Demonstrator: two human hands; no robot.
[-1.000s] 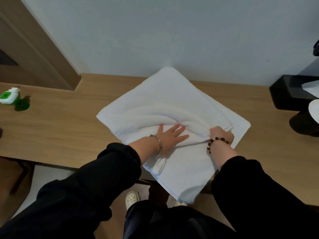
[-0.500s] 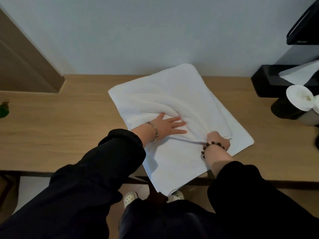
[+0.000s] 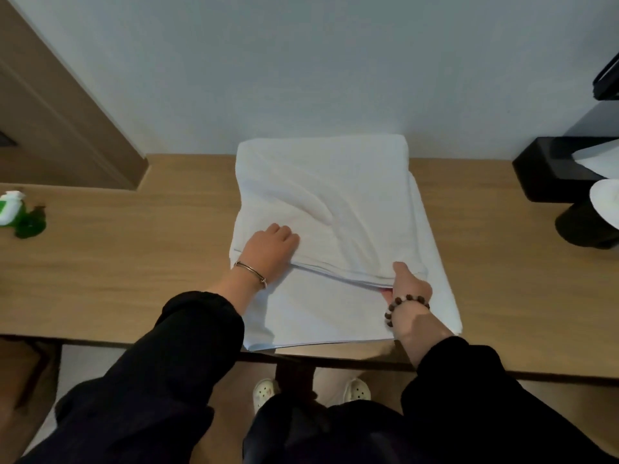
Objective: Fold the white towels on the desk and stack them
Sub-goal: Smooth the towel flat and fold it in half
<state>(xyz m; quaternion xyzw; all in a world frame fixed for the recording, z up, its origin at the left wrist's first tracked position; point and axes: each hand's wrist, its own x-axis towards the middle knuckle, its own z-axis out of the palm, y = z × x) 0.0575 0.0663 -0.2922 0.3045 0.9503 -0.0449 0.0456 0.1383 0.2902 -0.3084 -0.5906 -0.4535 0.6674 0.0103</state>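
The left hand (image 3: 268,251) curls its fingers round the left end of the upper layer's near hem, and the right hand (image 3: 410,284) pinches the right end, thumb on top. The white towel (image 3: 335,195) lies mid-desk (image 3: 134,262) against the wall, doubled over a lower layer. I judge it partly folded: more folds remain, and no stack shows.

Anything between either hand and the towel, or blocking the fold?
Nothing visible: left hand and right hand grip the white towel at its folded edge; green bottle and black box sit well clear on the desk.
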